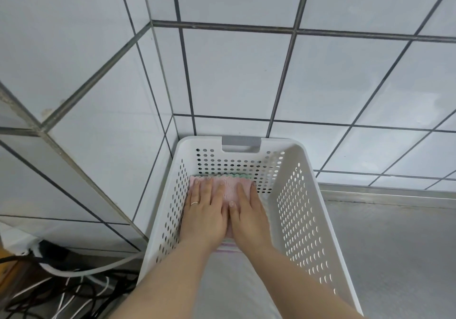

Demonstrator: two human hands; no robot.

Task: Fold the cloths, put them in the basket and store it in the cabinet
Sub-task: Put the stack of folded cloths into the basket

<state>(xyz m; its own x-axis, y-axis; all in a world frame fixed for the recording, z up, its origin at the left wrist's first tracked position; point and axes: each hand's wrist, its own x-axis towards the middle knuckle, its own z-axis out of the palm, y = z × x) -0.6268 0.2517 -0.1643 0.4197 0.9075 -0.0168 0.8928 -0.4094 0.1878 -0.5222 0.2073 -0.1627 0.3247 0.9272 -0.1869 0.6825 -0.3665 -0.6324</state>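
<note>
Pale grey-white wall tiles (237, 71) with dark grout fill most of the view, meeting in a corner just behind the basket, and a brushed metal counter (394, 244) runs off to the right with a raised lip along the wall. Down in the lower left corner a tangle of black and white cables (61, 284) lies below the counter's level, beside what looks like a white plug block, though it is too cut off to be sure.

The white plastic basket (303, 215) stands on the counter, pushed into the tiled corner, its walls pierced with rows of holes and a grey handle (241, 141) set in its far rim. Inside it, against the far end of the bottom, lies a folded pink cloth (228, 187), and a green scalloped edge of another cloth (243, 176) peeps out just beyond it. A striped cloth (228, 246) shows under the wrists, nearer to the person.

Both arms reach down into the basket. The left hand (204, 215), with a ring on one finger, lies flat on the pink cloth with its fingers straight and together, pressing down. The right hand (248, 216) lies just beside it in the same way, fingers stretched out flat on the cloth, the two thumbs nearly touching in the middle. Neither hand grips anything.
</note>
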